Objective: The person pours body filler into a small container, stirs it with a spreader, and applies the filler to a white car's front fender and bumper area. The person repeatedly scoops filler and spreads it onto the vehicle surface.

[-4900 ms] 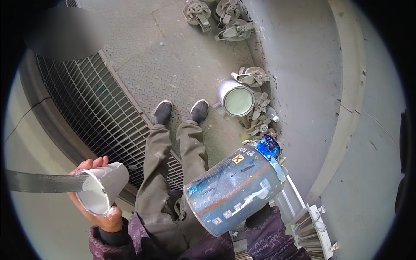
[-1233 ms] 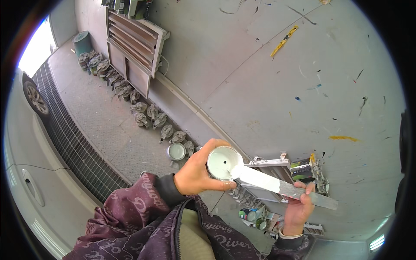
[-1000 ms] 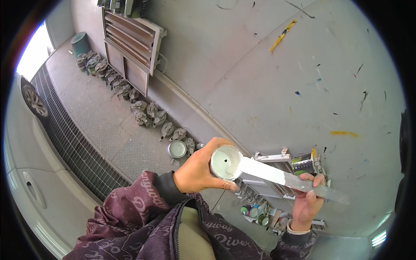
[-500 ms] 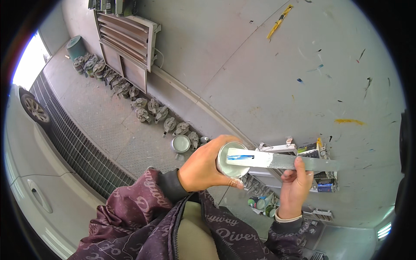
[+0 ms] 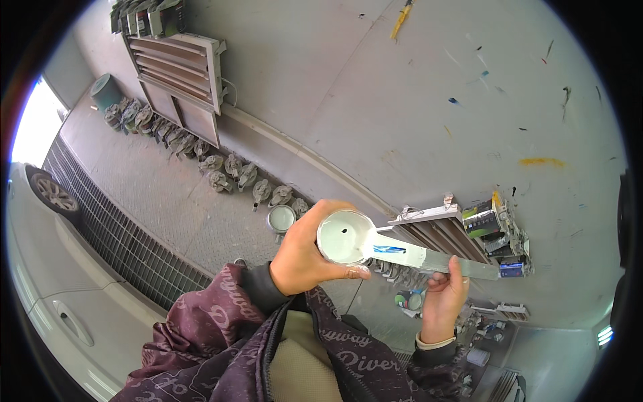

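My left hand [image 5: 301, 258] is closed around a paint cup [image 5: 329, 236] with white paint inside, its open mouth facing me. One small dark spot shows in the white. In my right hand [image 5: 445, 301] is a long flat stirring stick [image 5: 435, 261], pinched by the thumb and fingers at its grey part. White paint coats the other end, and blue streaks mark it. That coated tip meets the cup's right rim; whether it touches or only overlaps it in view, I cannot tell.
On the floor beyond my left hand stands a round pail [image 5: 281, 218] with pale contents. Several dusty spray guns [image 5: 219, 181] line the wall. A white car [image 5: 74, 295] is at the left beside a floor grate [image 5: 110, 224]. Cans and boxes [image 5: 483, 220] sit at the right.
The stirring stick has slid right and tilted, from lying across the cup's mouth to its rim, so the cup's inside now shows. My head view has shifted slightly.
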Available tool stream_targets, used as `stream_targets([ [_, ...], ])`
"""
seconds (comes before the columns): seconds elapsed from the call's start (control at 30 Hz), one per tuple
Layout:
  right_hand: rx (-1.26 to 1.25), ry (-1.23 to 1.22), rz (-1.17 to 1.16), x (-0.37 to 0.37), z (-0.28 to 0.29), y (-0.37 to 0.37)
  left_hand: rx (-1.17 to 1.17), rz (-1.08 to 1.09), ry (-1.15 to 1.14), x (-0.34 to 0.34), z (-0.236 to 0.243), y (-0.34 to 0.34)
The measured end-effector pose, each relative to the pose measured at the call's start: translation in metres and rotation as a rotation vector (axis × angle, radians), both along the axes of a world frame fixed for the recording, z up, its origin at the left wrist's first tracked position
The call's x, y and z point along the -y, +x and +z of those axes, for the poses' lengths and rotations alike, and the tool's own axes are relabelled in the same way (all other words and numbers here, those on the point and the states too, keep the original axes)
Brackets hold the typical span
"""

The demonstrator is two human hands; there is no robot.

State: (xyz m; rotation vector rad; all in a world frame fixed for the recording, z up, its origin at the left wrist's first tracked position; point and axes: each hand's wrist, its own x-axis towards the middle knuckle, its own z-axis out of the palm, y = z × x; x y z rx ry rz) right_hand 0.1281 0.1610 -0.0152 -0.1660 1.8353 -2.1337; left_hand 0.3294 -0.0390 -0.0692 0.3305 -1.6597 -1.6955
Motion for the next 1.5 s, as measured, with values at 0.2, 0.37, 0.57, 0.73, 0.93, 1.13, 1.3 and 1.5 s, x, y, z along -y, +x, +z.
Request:
stream_targets([
  [0.2,-0.107,-0.058,-0.026,-0.022,0.008,-0.013,0.016,0.060,-0.078,0.010,0.000,-0.002],
  [0.37,-0.165,-0.274,0.149,-0.024,0.016,-0.012,0.017,-0.026,-0.088,0.015,0.003,-0.007],
  [0.57,0.006,-0.401,0.355,-0.008,-0.002,0.000,0.031,-0.155,-0.059,0.010,0.014,-0.012],
  [0.73,0.108,-0.492,0.470,-0.003,-0.025,0.009,0.028,-0.171,-0.073,0.003,0.028,-0.016],
  [0.93,0.089,-0.484,0.400,-0.024,-0.033,-0.004,0.011,-0.142,-0.103,-0.007,0.035,-0.028],
  [1.13,0.007,-0.343,0.257,-0.069,-0.022,-0.029,0.010,-0.207,-0.133,-0.022,0.032,-0.052],
  [1.3,-0.076,-0.256,0.213,-0.115,-0.013,-0.053,0.035,-0.214,-0.165,-0.040,0.028,-0.073],
  [1.5,-0.173,-0.309,0.157,-0.161,-0.003,-0.076,0.078,-0.247,-0.165,-0.054,0.025,-0.099],
])
